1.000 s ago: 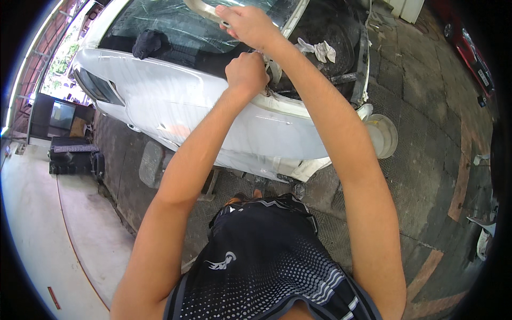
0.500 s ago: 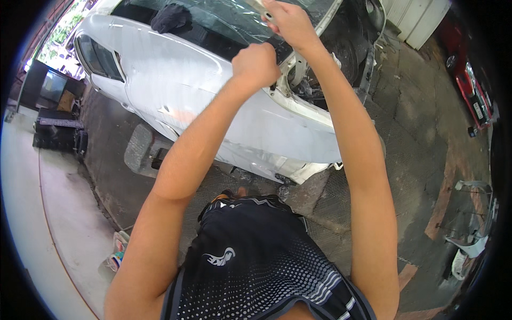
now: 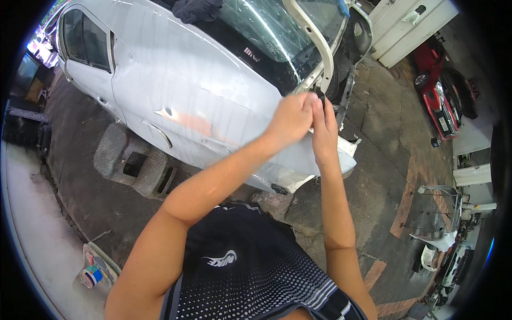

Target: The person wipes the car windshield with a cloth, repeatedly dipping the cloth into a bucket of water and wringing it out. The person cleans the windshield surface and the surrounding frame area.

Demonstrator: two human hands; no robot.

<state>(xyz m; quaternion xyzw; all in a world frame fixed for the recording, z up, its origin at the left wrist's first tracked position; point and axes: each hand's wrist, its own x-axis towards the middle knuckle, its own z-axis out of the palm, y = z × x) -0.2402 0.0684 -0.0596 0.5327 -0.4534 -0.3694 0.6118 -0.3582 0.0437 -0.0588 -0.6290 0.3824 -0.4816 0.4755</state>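
Note:
A white car (image 3: 176,90) with sanded patches on its door stands in front of me. Its cracked windshield (image 3: 272,32) is edged by a white front pillar (image 3: 314,42). My left hand (image 3: 290,120) and my right hand (image 3: 324,128) meet at the pillar's lower end, by the fender. Both pinch a small dark trim piece (image 3: 319,95) there, fingers closed and touching each other. What the piece is fixed to is hidden by my fingers.
A grey concrete block (image 3: 133,160) lies under the car's sill. A dark cloth (image 3: 197,8) sits on the roof. A red car (image 3: 442,101) and white panels (image 3: 410,26) stand at the right, loose car parts (image 3: 437,240) further down. Tape rolls (image 3: 93,274) lie at lower left.
My hands have come down from the windshield's upper edge to the pillar's lower end and closed together. The view has swung, so the car now fills the upper left.

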